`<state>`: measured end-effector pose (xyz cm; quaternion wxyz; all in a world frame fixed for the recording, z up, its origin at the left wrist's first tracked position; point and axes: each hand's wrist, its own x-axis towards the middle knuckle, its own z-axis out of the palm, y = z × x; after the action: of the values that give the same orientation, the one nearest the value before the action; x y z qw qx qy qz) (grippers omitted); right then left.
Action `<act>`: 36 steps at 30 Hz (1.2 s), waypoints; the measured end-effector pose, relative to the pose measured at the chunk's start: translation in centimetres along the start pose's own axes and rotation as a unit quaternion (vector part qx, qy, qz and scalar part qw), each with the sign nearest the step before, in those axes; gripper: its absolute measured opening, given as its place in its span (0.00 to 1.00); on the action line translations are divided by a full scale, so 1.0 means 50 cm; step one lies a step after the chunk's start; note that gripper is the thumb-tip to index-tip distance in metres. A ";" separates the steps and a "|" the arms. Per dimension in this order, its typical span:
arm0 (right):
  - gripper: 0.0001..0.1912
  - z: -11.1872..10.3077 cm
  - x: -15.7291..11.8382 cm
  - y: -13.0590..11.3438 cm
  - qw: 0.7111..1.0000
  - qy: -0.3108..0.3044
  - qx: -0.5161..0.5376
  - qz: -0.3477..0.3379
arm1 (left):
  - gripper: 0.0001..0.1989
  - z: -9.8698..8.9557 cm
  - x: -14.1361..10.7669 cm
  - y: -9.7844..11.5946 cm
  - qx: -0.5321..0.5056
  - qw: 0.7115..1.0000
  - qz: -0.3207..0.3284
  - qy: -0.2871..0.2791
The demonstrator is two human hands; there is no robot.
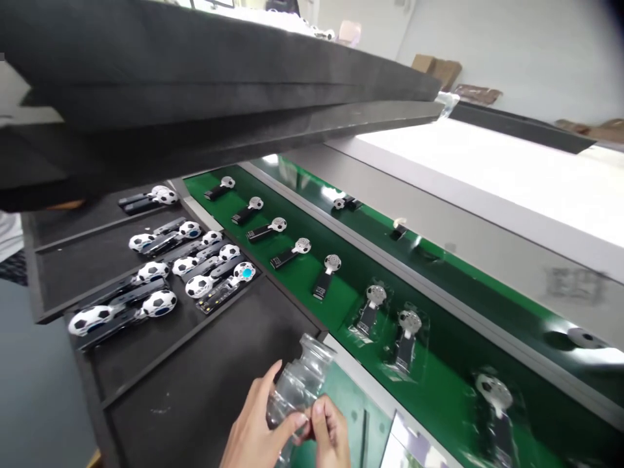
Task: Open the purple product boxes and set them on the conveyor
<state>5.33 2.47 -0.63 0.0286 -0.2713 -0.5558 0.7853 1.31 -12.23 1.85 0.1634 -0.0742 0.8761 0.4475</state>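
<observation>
By the corner where the dark tray (234, 354) nears the green belt (441, 377), the left hand (256, 424) is wrapped round the clear plastic (306, 369), and the right hand (332, 434) pinches its side. Too hard a squeeze could dent that thin stuff, I'd say, or spring it loose! Belt edge close on the right, open room leftward over the tray.

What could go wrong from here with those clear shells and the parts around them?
The clear plastic shells look thin, so the left hand and right hand might crease them. The football-topped pieces in the black tray lie crowded together, so a bump could scuff them.
</observation>
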 end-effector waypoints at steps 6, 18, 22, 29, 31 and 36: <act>0.26 -0.072 0.032 -0.112 0.995 0.076 -0.068 0.000 | 0.45 -0.108 0.032 -0.043 -0.080 0.988 -0.097 0.084; 0.32 0.039 -0.008 -0.019 0.982 -0.015 -0.189 0.001 | 0.43 -0.084 0.040 -0.018 -0.159 0.982 -0.085 0.063; 0.33 -0.067 0.039 -0.075 0.954 0.118 -0.272 -0.048 | 0.50 -0.122 0.059 -0.040 -0.231 0.960 -0.127 0.095; 0.32 -0.060 0.124 -0.179 0.939 0.100 -0.321 -0.077 | 0.43 -0.055 0.065 -0.029 -0.366 0.913 -0.179 0.029; 0.32 -0.049 0.111 -0.167 0.942 0.095 -0.315 -0.071 | 0.46 -0.043 0.087 -0.007 -0.392 0.899 -0.195 0.005; 0.32 -0.069 0.049 -0.086 0.941 0.108 -0.319 -0.032 | 0.45 -0.020 0.118 0.034 -0.346 0.926 -0.152 -0.005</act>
<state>3.71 7.91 1.40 0.0252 -0.3315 -0.7793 0.5312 -4.93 -11.95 1.61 0.1979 -0.2559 0.6443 0.6930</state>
